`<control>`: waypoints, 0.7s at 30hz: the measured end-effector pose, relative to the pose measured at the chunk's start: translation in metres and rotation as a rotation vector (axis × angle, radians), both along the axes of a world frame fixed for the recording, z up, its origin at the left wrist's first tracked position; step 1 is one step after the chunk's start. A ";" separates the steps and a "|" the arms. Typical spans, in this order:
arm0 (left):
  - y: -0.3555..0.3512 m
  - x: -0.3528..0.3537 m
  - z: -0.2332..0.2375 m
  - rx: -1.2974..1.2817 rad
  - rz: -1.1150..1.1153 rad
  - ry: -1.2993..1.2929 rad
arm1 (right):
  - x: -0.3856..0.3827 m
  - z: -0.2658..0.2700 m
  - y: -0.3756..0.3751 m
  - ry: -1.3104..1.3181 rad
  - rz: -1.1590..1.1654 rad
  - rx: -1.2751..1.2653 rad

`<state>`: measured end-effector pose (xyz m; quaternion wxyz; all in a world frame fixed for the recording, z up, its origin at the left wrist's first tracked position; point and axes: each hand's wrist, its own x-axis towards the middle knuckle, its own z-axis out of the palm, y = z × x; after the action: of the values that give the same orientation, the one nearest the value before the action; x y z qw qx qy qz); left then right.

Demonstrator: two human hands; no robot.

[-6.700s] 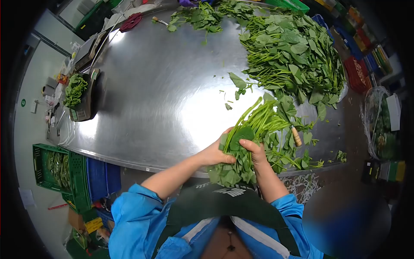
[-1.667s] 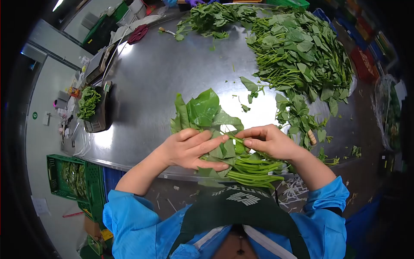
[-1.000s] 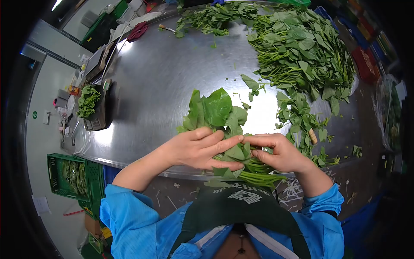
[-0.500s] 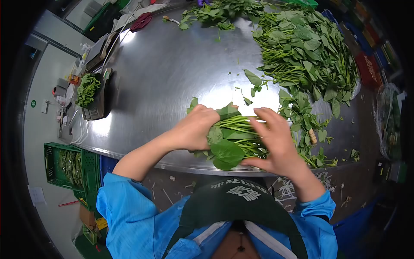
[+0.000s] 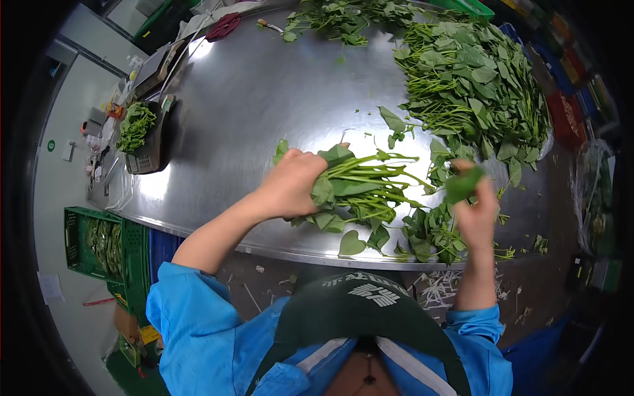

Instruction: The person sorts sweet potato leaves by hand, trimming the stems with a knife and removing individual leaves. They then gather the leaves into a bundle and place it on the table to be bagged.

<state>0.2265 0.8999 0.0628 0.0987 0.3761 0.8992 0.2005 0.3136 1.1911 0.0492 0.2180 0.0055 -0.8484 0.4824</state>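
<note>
My left hand (image 5: 294, 185) is wrapped round a bunch of leafy green stems (image 5: 363, 185), held low over the near edge of the metal table. The cut stem ends fan out to the right and the leaves are bunched near my fist. To the right, my right hand (image 5: 477, 214) is smeared by motion, its fingers closed on a green leaf (image 5: 464, 185). Below and around it lie loose leaves and stems (image 5: 436, 231). One heart-shaped leaf (image 5: 352, 244) rests at the table edge under the bunch.
A big heap of leafy greens (image 5: 475, 86) covers the table's (image 5: 264, 92) far right. More greens (image 5: 343, 20) lie at the back. On the left, a scale (image 5: 148, 155) bears a bundle of greens (image 5: 137, 127). A green crate (image 5: 76, 257) with packed greens stands beyond the left edge.
My right hand has left the bunch and moved right with a leaf in it. The bunch's stems now spread apart, and a leaf lies below them. My left hand has shifted slightly left.
</note>
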 end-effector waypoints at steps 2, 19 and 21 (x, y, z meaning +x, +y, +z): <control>0.012 0.004 0.003 0.039 -0.062 0.007 | -0.004 0.011 -0.043 0.180 0.339 0.194; -0.019 0.002 0.001 0.107 0.152 -0.239 | -0.003 -0.017 0.046 0.014 -0.177 -0.739; -0.015 0.002 0.004 0.114 0.120 -0.219 | 0.003 -0.017 0.013 0.041 -0.052 -0.398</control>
<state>0.2283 0.8847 0.0667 0.1623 0.3023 0.8911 0.2968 0.3161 1.2041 0.0324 0.2445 -0.0495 -0.7315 0.6345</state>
